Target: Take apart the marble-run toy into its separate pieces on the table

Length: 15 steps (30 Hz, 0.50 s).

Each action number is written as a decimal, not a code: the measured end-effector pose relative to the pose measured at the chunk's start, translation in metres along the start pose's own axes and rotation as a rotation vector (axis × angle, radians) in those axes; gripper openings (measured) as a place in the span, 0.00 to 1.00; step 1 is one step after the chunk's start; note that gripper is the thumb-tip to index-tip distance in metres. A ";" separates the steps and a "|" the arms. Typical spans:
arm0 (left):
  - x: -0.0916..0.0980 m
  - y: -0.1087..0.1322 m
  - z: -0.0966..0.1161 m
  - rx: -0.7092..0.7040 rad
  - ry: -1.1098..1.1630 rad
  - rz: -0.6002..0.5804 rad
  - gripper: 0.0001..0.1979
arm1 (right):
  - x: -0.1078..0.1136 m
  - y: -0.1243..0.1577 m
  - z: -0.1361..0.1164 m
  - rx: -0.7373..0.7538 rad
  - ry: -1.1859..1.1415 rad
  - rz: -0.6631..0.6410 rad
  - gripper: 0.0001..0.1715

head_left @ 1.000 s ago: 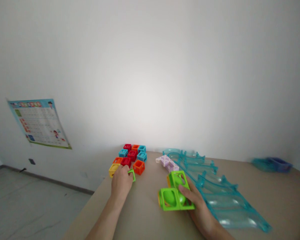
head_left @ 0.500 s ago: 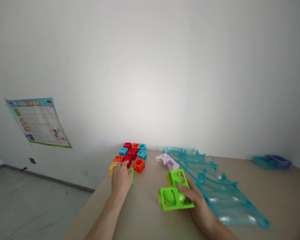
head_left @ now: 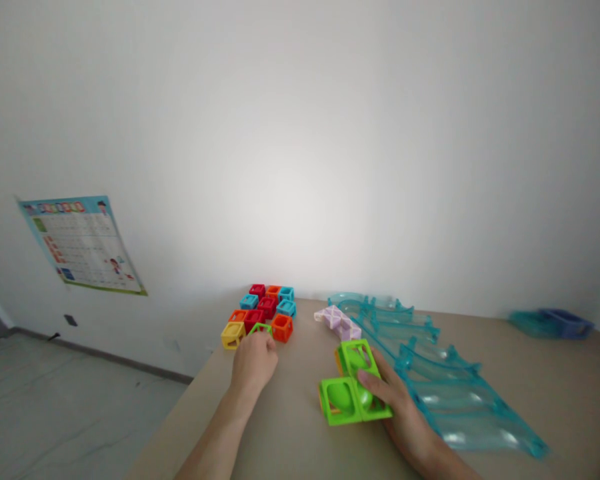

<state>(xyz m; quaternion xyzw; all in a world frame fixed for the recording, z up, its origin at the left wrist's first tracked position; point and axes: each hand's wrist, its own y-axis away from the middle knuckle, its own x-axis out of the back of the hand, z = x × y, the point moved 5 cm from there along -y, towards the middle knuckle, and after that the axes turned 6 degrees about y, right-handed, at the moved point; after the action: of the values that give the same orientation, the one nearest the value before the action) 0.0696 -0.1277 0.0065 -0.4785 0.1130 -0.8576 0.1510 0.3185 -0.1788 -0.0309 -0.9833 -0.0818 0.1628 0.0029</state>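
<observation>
My right hand (head_left: 397, 407) holds a joined group of green cube blocks (head_left: 342, 399) above the table, thumb across the front; some yellow shows along their left edges. My left hand (head_left: 254, 365) is closed at a single green cube block (head_left: 261, 328), whose far edge shows beyond the knuckles; the fingertips are hidden. That block is beside a red block (head_left: 255, 319) and an orange block (head_left: 282, 328). To its left is a yellow block (head_left: 233, 335). Further red, orange and blue open-sided cubes stand behind, towards the wall.
A pale purple lattice piece (head_left: 338, 322) lies mid-table. Clear teal track pieces (head_left: 460, 397) spread along the right. At the far right sit a blurred teal piece (head_left: 533, 323) and a blue-purple tray-like piece (head_left: 566, 323). A poster (head_left: 85, 243) hangs on the wall behind.
My left hand has shifted the green block rightward and away from me, in between the yellow and orange blocks. My right hand still holds the joined green blocks, nearly unmoved.
</observation>
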 end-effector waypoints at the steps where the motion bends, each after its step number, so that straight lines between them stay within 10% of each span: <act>1: -0.001 0.001 0.002 -0.009 0.023 0.008 0.14 | 0.000 0.000 0.000 0.002 0.004 0.001 0.36; 4: -0.008 0.011 0.019 -0.108 0.296 -0.059 0.14 | 0.000 0.000 -0.001 0.016 0.038 -0.004 0.38; 10: -0.031 0.046 0.061 -0.334 0.848 -0.581 0.16 | -0.002 0.001 -0.004 0.041 0.074 -0.026 0.37; 15: -0.028 0.047 0.063 -0.366 0.916 -0.606 0.23 | -0.002 0.003 -0.006 0.046 0.137 0.057 0.40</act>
<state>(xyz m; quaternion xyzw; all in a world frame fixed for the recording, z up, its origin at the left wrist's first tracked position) 0.1447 -0.1640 0.0015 -0.0878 0.1714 -0.9487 -0.2509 0.3193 -0.1817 -0.0246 -0.9937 -0.0494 0.0972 0.0263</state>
